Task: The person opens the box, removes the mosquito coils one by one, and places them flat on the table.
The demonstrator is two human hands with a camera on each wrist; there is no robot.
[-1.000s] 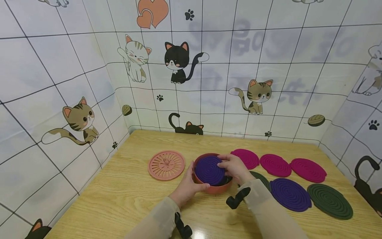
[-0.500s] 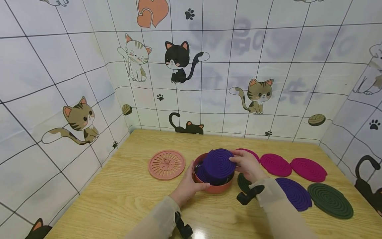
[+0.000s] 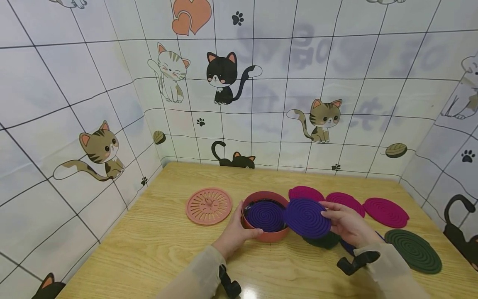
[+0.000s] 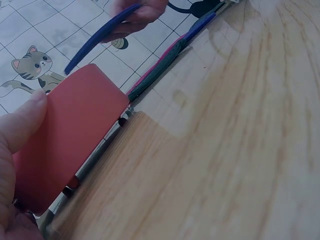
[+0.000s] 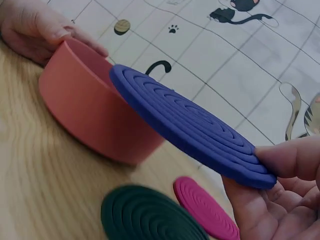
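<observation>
My right hand (image 3: 349,224) pinches the edge of a purple spiral disc, which looks like a mosquito coil (image 3: 308,218), between thumb and fingers. In the right wrist view this coil (image 5: 192,125) is tilted, its far end near the rim of a round terracotta-coloured pot (image 5: 95,110). My left hand (image 3: 237,230) grips the left side of the pot (image 3: 270,236), thumb against the front wall. Inside the pot lies another purple coil (image 3: 266,216). The left wrist view shows my left thumb on the pot wall (image 4: 75,135) and the held coil (image 4: 100,37) edge-on beyond it.
Left of the pot, a slotted pink lid (image 3: 208,206) lies on the wooden table (image 3: 179,257). At the right are three magenta coils (image 3: 386,212), a green coil (image 3: 412,251), another green one (image 3: 323,241) partly covered, and a purple one (image 3: 347,248) mostly hidden by my right hand.
My right hand has lifted one purple coil from the pot and moved it right, past the rim. The purple coil beneath is now uncovered. My left hand stays on the pot.
</observation>
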